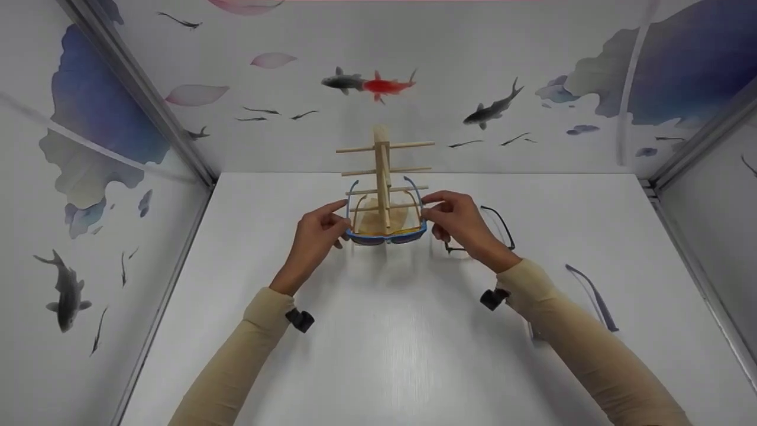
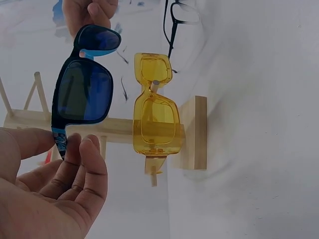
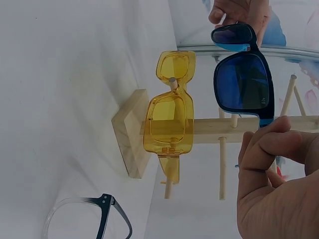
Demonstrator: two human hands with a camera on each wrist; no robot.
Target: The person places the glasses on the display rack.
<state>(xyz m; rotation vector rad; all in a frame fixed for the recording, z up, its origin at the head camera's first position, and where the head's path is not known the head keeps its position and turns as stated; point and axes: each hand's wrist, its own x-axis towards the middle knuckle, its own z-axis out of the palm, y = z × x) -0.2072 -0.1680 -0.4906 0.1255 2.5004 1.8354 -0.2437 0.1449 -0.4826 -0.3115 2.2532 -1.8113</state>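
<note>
A pair of blue-framed sunglasses [image 1: 387, 239] with dark lenses is held level in front of a wooden eyewear rack [image 1: 382, 165]. My left hand [image 1: 315, 241] pinches one end of the frame near the hinge. At the opposite hinge, my right hand [image 1: 463, 222] grips between thumb and fingers. The temples point back toward the rack's pegs; whether they touch a peg I cannot tell. Lower down, yellow transparent glasses [image 2: 157, 119] hang on the rack's lowest peg, seen in both wrist views. Behind the sunglasses, they are mostly hidden in the head view.
Black-framed glasses [image 1: 503, 222] lie on the white table [image 1: 378, 355] beside my right hand, partly covered by it. Another pair with a grey-blue temple [image 1: 602, 303] lies nearer, partly under my right forearm. Painted panels [image 1: 284, 136] stand behind and at both sides.
</note>
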